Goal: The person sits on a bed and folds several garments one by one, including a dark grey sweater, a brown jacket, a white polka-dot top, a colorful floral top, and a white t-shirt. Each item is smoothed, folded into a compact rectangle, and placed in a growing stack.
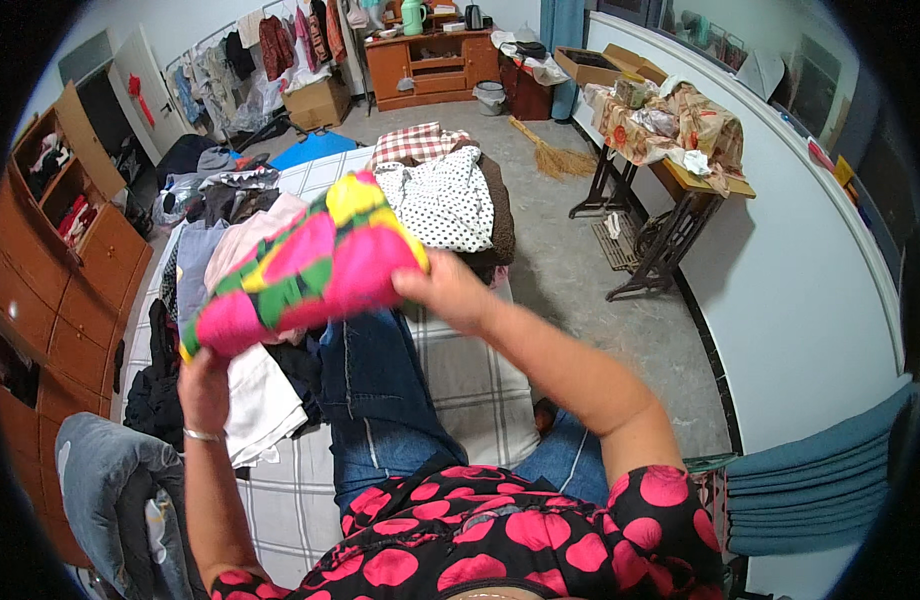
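A garment or cloth [310, 270] in pink, green and yellow is stretched between my two hands, raised over the bed and slightly blurred. My left hand [204, 386] grips its lower left corner. At its right edge, my right hand [448, 292] pinches the fabric. Beneath and beyond the cloth lie a pale pink garment [242, 236] and a grey-blue one [195, 259], partly covered by it. A white cloth [261, 405] rests on the bed near my left hand, with dark clothes [156, 397] beside it.
The checked bedsheet [287, 502] stretches under my legs. Ahead are a white polka-dot garment [448, 199] and a red-checked cloth [415, 142] on a brown blanket [502, 206]. A grey blanket [103, 465] is at my left. A treadle sewing-machine table [670, 180] and a broom [557, 154] stand rightward.
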The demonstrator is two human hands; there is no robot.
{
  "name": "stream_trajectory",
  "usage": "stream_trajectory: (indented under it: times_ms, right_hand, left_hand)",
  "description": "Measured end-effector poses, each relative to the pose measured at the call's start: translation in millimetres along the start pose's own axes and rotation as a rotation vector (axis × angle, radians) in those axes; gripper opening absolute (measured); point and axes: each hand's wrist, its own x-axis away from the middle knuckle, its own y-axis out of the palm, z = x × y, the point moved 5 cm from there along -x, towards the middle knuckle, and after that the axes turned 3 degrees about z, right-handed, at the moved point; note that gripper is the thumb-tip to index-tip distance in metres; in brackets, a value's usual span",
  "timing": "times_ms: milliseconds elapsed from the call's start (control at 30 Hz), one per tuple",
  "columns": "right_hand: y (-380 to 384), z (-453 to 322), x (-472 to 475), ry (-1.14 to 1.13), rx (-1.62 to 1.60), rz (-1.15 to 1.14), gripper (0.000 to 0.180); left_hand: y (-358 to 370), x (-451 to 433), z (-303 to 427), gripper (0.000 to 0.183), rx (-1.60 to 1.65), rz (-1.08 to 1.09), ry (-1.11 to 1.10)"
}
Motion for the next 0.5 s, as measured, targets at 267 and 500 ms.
stream_trajectory:
  times_ms: [267,500]
  right_hand:
    - [20.6,208.6,159.1,0.483,-0.287,-0.080,0.049]
    - [27.4,191.4,126.2,0.629,-0.184,-0.079,0.049]
  left_hand:
    - [-58.7,199.1,-150.1,0.053,-0.111,0.193,-0.642]
    - [-49.6,173.8,-144.7,0.050,-0.094,0.156,-0.554]
